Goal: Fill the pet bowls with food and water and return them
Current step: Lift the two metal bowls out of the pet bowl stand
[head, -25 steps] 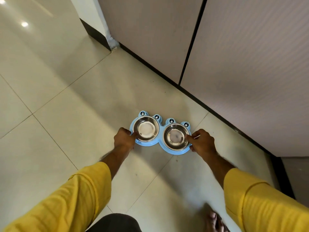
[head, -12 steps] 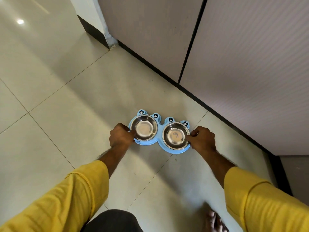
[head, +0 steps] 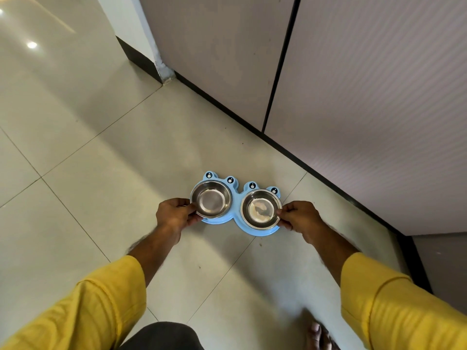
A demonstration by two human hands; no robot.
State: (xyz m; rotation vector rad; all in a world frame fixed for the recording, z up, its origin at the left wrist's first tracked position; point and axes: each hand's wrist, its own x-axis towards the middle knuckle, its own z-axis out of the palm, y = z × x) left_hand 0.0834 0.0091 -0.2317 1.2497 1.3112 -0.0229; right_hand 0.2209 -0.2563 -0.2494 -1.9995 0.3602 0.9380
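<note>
A light blue frog-shaped bowl stand (head: 236,195) lies on the tiled floor near the cabinet base. Two empty steel bowls sit over its two holes. The left bowl (head: 211,202) is raised a little, so its side wall shows, and my left hand (head: 173,215) pinches its left rim. My right hand (head: 300,218) pinches the right rim of the right bowl (head: 261,209), which also stands slightly proud of the stand. The right bowl's bottom shows a dark smudge or reflection.
Tall pale cabinet doors (head: 366,84) with a dark plinth (head: 328,181) run diagonally just behind the stand. A wall corner (head: 161,72) juts out at the back left. My sandalled foot (head: 317,335) is at the bottom right. Open floor tiles (head: 75,173) spread to the left.
My hands shifted from the ends of the blue stand onto the bowl rims. Both steel bowls have risen slightly out of the stand.
</note>
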